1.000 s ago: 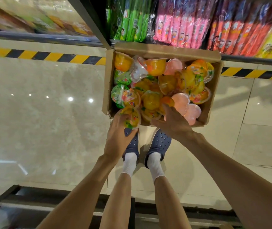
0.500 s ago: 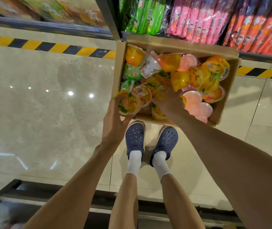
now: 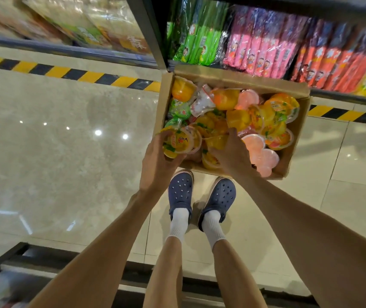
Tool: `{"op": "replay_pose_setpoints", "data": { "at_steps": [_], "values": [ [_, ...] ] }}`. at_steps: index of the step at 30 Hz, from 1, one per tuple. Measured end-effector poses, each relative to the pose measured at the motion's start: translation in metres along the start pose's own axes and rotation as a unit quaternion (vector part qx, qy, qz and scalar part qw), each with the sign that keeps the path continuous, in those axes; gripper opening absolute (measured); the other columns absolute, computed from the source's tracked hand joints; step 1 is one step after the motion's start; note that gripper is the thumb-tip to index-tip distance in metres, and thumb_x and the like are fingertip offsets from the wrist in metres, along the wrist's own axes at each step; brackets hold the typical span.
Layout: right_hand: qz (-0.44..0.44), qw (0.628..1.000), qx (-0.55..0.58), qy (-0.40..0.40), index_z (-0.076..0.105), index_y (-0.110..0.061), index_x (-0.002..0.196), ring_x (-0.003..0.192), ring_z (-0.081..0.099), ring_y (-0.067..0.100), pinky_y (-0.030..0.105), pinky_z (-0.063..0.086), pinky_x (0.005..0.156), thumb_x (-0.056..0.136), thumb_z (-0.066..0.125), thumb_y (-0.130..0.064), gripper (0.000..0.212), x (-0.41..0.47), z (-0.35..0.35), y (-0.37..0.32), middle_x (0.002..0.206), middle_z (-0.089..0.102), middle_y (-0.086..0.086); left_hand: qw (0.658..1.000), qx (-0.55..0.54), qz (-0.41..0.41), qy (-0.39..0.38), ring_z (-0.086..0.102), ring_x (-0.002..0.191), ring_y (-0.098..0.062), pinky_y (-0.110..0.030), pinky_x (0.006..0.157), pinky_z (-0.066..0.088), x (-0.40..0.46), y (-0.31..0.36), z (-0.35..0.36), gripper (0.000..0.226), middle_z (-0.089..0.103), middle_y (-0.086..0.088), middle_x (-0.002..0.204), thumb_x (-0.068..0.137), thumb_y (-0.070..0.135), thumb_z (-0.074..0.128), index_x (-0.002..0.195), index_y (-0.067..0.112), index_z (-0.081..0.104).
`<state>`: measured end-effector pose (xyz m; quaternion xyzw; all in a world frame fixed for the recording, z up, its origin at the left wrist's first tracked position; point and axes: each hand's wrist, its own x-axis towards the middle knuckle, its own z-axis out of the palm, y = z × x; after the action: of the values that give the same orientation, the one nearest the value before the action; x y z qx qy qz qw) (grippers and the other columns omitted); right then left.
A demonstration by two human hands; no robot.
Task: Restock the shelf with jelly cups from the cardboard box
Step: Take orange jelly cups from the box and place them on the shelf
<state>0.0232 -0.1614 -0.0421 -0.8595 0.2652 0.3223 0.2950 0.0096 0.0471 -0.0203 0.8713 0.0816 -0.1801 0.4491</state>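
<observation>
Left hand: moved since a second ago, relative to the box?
Yes. The left hand has shifted from the near wall of the cardboard box to its near-left corner, gripping a yellow jelly cup there.

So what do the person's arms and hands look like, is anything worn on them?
Both arms are bare right up to the frame edge: no sleeves, gloves, watch or rings show on the left hand or right hand. Lower down: white socks and navy perforated clogs.

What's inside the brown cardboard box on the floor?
The brown cardboard box holds loose yellow, orange, green and pink jelly cups; lower layers and its bottom are covered.
</observation>
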Motion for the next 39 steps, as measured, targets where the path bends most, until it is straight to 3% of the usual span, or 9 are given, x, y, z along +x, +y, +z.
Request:
{"op": "replay_pose_setpoints", "data": {
  "at_steps": [7,12,17,19,22,27,33,35,39],
  "values": [
    [-0.058,0.994,0.084,0.029,0.045,-0.021,0.138,0.117,0.061,0.026,0.035,0.050,0.089,0.087,0.082,-0.036,0.065,-0.060,-0.079,-0.008,0.127,0.065,0.002,0.999,-0.023,0.039,0.005,0.060,0.118,-0.007,-0.032,0.093,0.059,-0.012,0.066,-0.028,0.072,0.062,0.007,0.132,0.085,0.063,0.071,0.139,0.020,0.050],
    [-0.092,0.978,0.181,0.042,0.048,-0.032,0.136,0.112,0.062,0.016,0.039,0.054,0.098,0.085,0.084,-0.038,0.062,-0.113,-0.149,-0.031,0.122,0.064,-0.011,0.999,-0.038,0.031,-0.002,0.053,0.117,0.010,-0.012,0.093,0.049,-0.028,0.139,-0.070,0.066,0.054,0.022,0.129,0.078,0.057,0.075,0.135,0.042,0.044],
    [-0.132,0.970,0.200,0.043,0.041,-0.045,0.138,0.109,0.068,0.018,0.044,0.063,0.083,0.080,0.084,-0.052,0.073,-0.170,-0.231,-0.064,0.128,0.064,-0.010,0.995,-0.031,0.092,0.003,0.057,0.122,-0.003,-0.033,0.101,0.053,-0.049,0.223,-0.123,0.060,0.056,0.016,0.134,0.089,0.036,0.079,0.139,0.036,0.046],
    [-0.151,0.964,0.214,0.050,0.042,-0.039,0.141,0.103,0.067,0.009,0.029,0.062,0.074,0.082,0.085,-0.045,0.072,-0.199,-0.266,-0.080,0.123,0.061,-0.014,0.994,-0.036,0.102,0.011,0.058,0.122,-0.004,-0.037,0.102,0.053,-0.061,0.259,-0.144,0.062,0.057,0.016,0.134,0.089,0.035,0.080,0.140,0.036,0.046],
    [-0.203,0.950,0.226,0.071,0.047,-0.030,0.139,0.100,0.064,-0.013,0.008,0.049,0.082,0.084,0.087,-0.032,0.068,-0.244,-0.319,-0.102,0.118,0.065,-0.016,0.989,-0.045,0.136,0.026,0.057,0.121,-0.001,-0.034,0.101,0.053,-0.081,0.323,-0.177,0.061,0.058,0.017,0.132,0.088,0.034,0.081,0.140,0.033,0.048],
    [-0.263,0.928,0.240,0.104,0.050,-0.047,0.122,0.101,0.070,-0.003,0.021,0.055,0.091,0.083,0.088,-0.025,0.059,-0.312,-0.398,-0.130,0.117,0.073,-0.011,0.977,-0.061,0.199,0.055,0.058,0.120,0.004,-0.026,0.099,0.052,-0.117,0.425,-0.233,0.058,0.059,0.022,0.130,0.088,0.032,0.082,0.137,0.032,0.051],
    [-0.337,0.903,0.218,0.155,0.048,-0.041,0.133,0.100,0.066,-0.005,0.018,0.051,0.087,0.085,0.084,-0.036,0.060,-0.387,-0.487,-0.163,0.120,0.067,-0.021,0.957,-0.066,0.269,0.081,0.063,0.114,-0.005,-0.038,0.095,0.056,-0.146,0.526,-0.292,0.057,0.060,0.017,0.131,0.087,0.044,0.081,0.136,0.038,0.052],
    [-0.362,0.892,0.222,0.156,0.047,-0.045,0.133,0.104,0.068,-0.001,0.028,0.053,0.092,0.086,0.083,-0.040,0.060,-0.408,-0.514,-0.173,0.121,0.068,-0.019,0.951,-0.066,0.287,0.090,0.061,0.120,-0.006,-0.041,0.101,0.053,-0.150,0.552,-0.308,0.058,0.060,0.016,0.132,0.086,0.043,0.082,0.135,0.041,0.051],
    [-0.404,0.871,0.204,0.190,0.047,-0.047,0.129,0.102,0.069,0.003,0.035,0.056,0.090,0.083,0.084,-0.046,0.059,-0.443,-0.568,-0.196,0.119,0.071,-0.014,0.931,-0.048,0.340,0.127,0.056,0.125,0.001,-0.031,0.102,0.050,-0.169,0.608,-0.336,0.056,0.056,0.024,0.135,0.087,0.045,0.079,0.135,0.043,0.050]
  ]
}}
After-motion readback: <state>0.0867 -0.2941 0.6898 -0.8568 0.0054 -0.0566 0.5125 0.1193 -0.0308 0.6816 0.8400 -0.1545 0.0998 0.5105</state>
